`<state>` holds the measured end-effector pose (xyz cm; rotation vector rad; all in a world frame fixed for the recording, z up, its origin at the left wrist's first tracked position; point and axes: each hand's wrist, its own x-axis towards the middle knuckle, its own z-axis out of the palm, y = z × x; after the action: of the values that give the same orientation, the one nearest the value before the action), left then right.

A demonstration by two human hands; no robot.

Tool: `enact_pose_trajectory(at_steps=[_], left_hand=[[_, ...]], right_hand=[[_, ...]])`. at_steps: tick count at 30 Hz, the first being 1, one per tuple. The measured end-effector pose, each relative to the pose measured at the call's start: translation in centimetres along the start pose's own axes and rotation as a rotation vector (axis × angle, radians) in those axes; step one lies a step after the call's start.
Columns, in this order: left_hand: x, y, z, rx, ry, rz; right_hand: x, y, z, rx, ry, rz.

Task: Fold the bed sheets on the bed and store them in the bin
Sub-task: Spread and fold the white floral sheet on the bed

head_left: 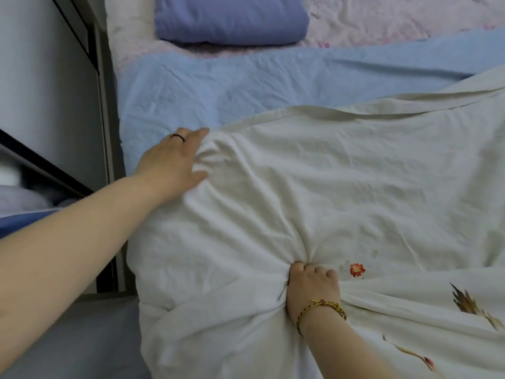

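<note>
Left hand (172, 160), ring on finger: spread on far-left corner of white sheet (341, 181). Middle fingertips buried in folds, so grip cannot be told. Right hand (313, 285): fist clenched round bunched white sheet at near edge. White sheet overlies blue sheet (218, 86) on bed, right side cut off. Folded purple sheet (229, 17) beyond, top cropped.

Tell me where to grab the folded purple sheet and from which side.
Take the folded purple sheet by its near long edge, coming from your side and scooping underneath: that edge looks thick and rounded, so the stacked layers should probably lift together.
</note>
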<state>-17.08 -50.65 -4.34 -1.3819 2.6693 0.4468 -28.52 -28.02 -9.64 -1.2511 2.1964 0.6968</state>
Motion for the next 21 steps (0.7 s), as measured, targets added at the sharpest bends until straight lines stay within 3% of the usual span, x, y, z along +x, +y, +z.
enact_pose_trajectory(at_steps=[5,9,12,14,18,21], left_hand=[[1.4,-3.1,-1.8,-0.329,-0.096,-0.171],[1.1,-5.2,-3.9,-0.531,-0.444,-0.26],[0.2,-6.6,-4.7,-0.478,-0.619,-0.263],[-0.1,-6.9,-4.8,-0.352,-0.548,-0.232],[1.5,-8.2,-5.7,-0.153,-0.115,-0.215],[2.3,-9.4,-5.4,0.199,0.143,-0.25]], right_hand=[[-0.2,0.0,0.5,0.041,0.054,0.011],[-0.3,-0.1,0.8,0.068,0.099,0.019],[-0.3,-0.3,0.9,0.076,0.122,0.028],[-0.4,-0.3,0.9,0.075,0.135,0.031],[-0.6,-0.2,1.2,0.085,0.156,0.026],[-0.6,-0.2,1.4,0.097,0.171,0.02]])
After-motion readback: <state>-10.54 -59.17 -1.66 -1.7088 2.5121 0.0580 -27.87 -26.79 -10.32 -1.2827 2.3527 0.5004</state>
